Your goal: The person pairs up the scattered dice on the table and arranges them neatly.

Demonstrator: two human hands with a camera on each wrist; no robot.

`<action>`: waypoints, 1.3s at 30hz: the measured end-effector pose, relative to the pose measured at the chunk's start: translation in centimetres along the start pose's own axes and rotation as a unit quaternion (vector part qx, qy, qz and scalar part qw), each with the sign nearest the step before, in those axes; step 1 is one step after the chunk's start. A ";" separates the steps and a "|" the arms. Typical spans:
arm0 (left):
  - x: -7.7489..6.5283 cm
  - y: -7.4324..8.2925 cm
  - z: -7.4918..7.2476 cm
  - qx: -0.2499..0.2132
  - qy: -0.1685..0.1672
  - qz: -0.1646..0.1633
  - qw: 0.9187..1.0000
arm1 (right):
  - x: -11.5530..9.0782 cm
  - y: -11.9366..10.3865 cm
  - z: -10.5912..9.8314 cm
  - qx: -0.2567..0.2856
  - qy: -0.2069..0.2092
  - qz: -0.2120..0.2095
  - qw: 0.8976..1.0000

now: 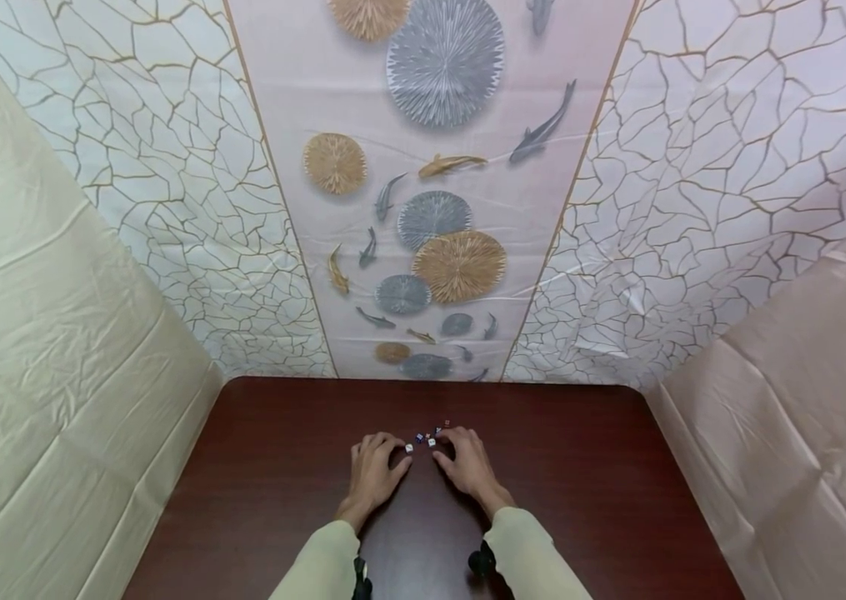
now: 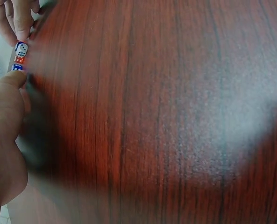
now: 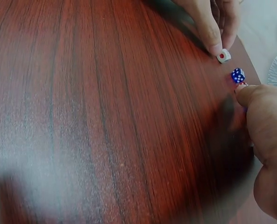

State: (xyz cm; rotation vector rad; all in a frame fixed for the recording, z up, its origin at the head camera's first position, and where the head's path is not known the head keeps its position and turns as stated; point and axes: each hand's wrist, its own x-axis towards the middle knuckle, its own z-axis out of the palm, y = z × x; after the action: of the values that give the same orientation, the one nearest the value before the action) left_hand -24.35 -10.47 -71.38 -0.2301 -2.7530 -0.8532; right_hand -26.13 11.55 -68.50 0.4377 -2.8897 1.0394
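My left hand rests low over the table and pinches a white die between thumb and index fingertips. The right wrist view shows a red pip on this die. Opposite it, my right hand has thumb and index fingertips at a second white die, with dark pips in the left wrist view. A blue die and a red die sit between the hands. Another blue die lies by the right index finger, with a red die just beyond it.
The dark red wooden table has rounded far corners. Behind it hangs a patterned cloth with fish and round leaf shapes. Plain beige cloth walls stand at both sides. Pale sleeves cover both forearms.
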 end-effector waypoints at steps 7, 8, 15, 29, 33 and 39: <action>0.2 0.0 0.2 -0.006 0.000 -0.001 1.000 | 0.4 -0.2 0.3 0.003 0.002 0.003 1.000; 0.2 0.1 0.2 -0.002 -0.002 -0.003 1.000 | 0.4 -0.2 0.4 0.003 0.004 0.001 1.000; 0.4 0.1 0.4 0.005 0.003 -0.007 1.000 | 0.7 -0.2 0.9 0.005 0.019 -0.003 1.000; 0.4 0.3 0.8 -0.006 0.015 -0.007 1.000 | 0.9 0.0 1.3 0.010 0.029 0.004 1.000; 0.4 0.1 1.0 -0.016 0.025 -0.002 1.000 | 1.0 -0.1 1.3 0.006 0.033 0.001 0.999; 0.6 -0.3 1.4 -0.033 0.030 0.001 0.999 | 1.1 0.0 1.4 0.010 0.041 0.000 0.999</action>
State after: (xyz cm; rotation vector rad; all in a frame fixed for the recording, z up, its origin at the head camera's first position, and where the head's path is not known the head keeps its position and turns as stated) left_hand -25.25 -9.87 -72.54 -0.2155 -2.6726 -0.9355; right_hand -27.05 10.39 -69.41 0.3871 -2.8095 1.0616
